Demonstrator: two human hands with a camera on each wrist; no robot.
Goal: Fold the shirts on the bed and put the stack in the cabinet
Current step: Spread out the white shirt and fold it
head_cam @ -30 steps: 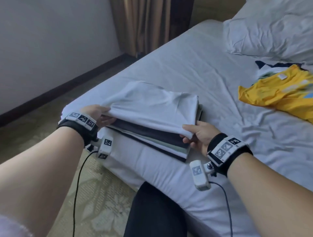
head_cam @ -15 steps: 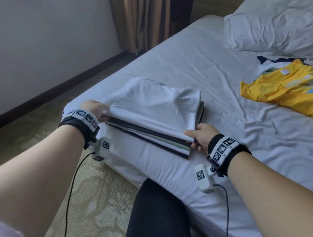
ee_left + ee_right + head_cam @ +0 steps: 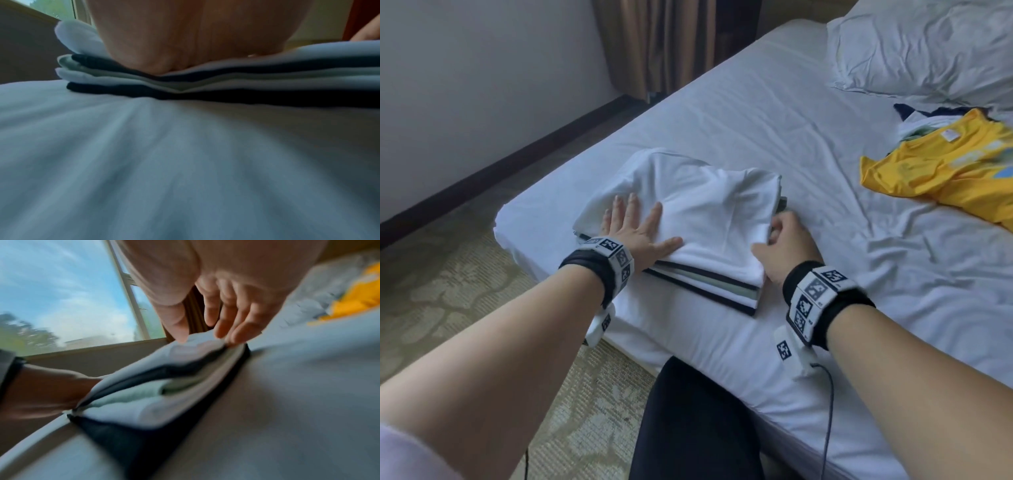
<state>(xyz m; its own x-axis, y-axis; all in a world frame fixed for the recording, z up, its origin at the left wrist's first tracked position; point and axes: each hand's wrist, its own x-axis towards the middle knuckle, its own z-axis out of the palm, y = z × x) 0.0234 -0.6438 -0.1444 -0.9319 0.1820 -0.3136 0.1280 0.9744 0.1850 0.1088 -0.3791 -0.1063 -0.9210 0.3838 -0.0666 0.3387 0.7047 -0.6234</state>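
— How is your light in the head view?

— Soft daylight, even across the white sheeted bed [image 3: 774, 113]; you get only faint shadows in its creases and beside the folded stack of white, grey-green and dark shirts [image 3: 688, 219]. No glare. The crumpled yellow cotton shirt [image 3: 941, 168] reads crisp; your right hand [image 3: 784, 246] is slightly smeared.

— And your wrist views?

— Your left wrist view is dim and bluish, the sheet [image 3: 164, 162] in front a soft blur. Your right wrist view is streaked with motion blur, and the bright glass window [image 3: 61, 293] backlights the fingers [image 3: 226, 321]; its frame slants and bends toward the edge.
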